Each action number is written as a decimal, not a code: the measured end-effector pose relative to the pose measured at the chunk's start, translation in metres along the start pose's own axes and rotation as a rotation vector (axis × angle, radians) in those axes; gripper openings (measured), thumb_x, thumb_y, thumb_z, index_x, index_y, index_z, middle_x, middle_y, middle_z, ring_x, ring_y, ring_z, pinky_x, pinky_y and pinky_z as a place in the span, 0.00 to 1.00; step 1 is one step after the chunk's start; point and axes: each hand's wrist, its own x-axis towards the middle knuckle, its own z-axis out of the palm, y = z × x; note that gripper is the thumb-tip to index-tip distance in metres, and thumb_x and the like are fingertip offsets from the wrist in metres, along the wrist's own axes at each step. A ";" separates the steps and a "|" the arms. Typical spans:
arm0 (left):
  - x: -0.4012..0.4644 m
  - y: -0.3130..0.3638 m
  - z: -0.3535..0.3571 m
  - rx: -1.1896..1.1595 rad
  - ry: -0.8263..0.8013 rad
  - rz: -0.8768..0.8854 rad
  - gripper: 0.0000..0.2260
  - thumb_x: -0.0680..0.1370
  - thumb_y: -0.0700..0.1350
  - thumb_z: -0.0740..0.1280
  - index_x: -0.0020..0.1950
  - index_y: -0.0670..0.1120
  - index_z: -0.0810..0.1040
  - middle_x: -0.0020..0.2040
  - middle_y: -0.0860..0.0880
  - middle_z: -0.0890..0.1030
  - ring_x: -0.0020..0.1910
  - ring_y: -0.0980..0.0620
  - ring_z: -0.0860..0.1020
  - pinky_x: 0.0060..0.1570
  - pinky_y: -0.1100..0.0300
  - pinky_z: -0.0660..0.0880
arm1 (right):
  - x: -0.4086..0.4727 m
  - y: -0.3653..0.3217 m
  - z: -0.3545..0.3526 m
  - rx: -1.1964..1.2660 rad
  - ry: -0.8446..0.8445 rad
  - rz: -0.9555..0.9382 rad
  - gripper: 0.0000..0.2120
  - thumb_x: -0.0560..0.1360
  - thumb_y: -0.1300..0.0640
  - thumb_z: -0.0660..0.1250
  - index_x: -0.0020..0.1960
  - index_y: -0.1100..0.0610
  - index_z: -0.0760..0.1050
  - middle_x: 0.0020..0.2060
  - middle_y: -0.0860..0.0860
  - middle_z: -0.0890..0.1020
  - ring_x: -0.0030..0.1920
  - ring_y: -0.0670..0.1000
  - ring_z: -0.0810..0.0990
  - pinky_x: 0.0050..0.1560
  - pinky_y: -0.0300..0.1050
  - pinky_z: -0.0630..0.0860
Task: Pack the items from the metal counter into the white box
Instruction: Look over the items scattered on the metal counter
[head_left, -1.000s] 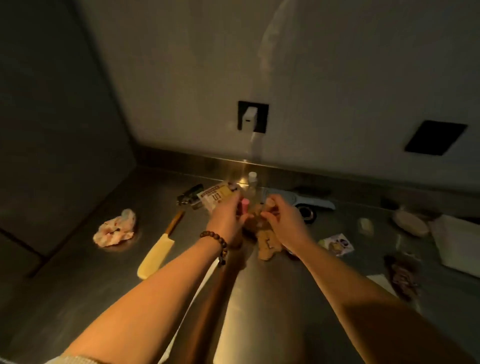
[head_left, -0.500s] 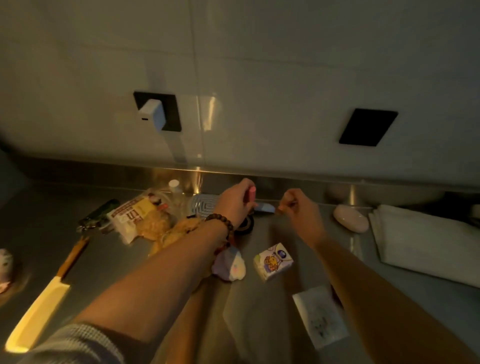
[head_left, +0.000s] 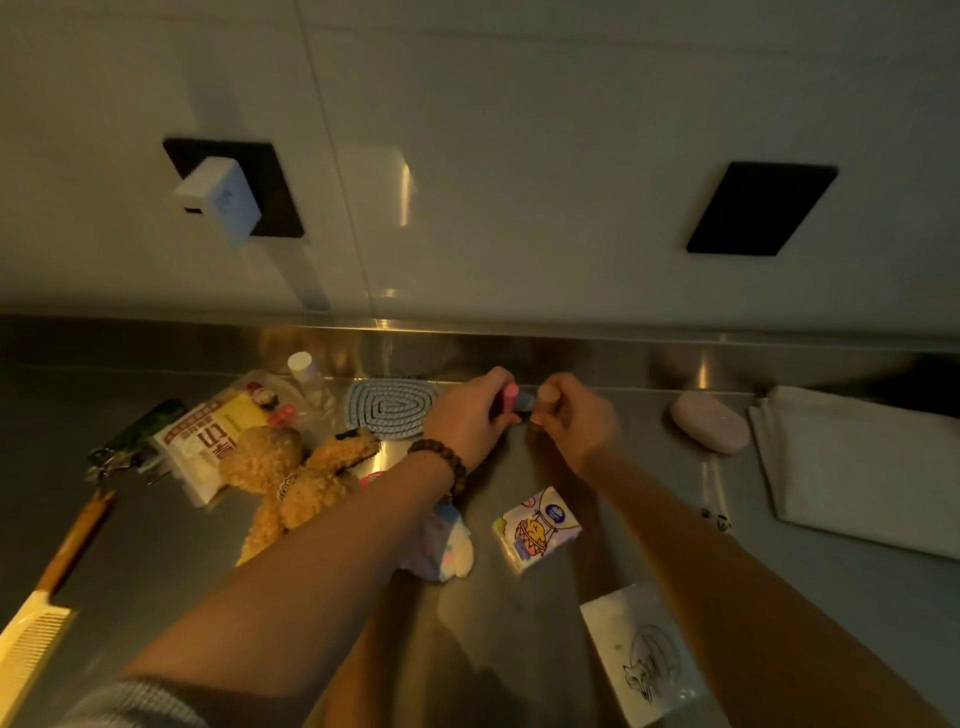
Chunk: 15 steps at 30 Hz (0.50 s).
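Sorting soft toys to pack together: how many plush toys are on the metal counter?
2. The brown fuzzy teddy bear lies left of the left forearm; the small white-and-pink plush toy sits half under that forearm. Others may be hidden.

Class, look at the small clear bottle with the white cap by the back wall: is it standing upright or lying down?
Upright. The bottle stands on the counter, white cap on top, behind the snack packet.

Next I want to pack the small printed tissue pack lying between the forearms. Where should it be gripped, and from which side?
Take the tissue pack across its two long edges, coming straight down from above. It lies flat on the metal counter, printed face up, turned slightly askew, so only the sides offer purchase. Bare counter shows along both long edges, though the plush toy sits close on its left.
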 end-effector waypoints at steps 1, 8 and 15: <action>-0.001 0.001 0.000 0.006 0.007 0.007 0.14 0.72 0.48 0.71 0.54 0.54 0.70 0.48 0.52 0.79 0.44 0.54 0.74 0.42 0.59 0.70 | -0.001 0.000 0.001 -0.004 0.004 0.005 0.14 0.72 0.55 0.70 0.53 0.44 0.69 0.43 0.41 0.74 0.45 0.45 0.75 0.43 0.41 0.69; -0.005 0.006 0.000 0.012 -0.025 -0.057 0.23 0.71 0.50 0.72 0.62 0.55 0.66 0.57 0.50 0.77 0.54 0.50 0.76 0.50 0.56 0.73 | -0.009 -0.006 -0.006 0.039 -0.061 0.079 0.27 0.71 0.55 0.72 0.66 0.49 0.66 0.60 0.51 0.77 0.60 0.52 0.76 0.60 0.50 0.74; -0.028 0.013 -0.013 -0.023 -0.016 -0.117 0.38 0.67 0.58 0.73 0.72 0.52 0.60 0.69 0.48 0.68 0.66 0.48 0.68 0.62 0.53 0.67 | -0.053 -0.008 -0.038 -0.023 0.044 0.077 0.37 0.69 0.48 0.73 0.73 0.52 0.61 0.69 0.55 0.68 0.68 0.55 0.68 0.64 0.47 0.65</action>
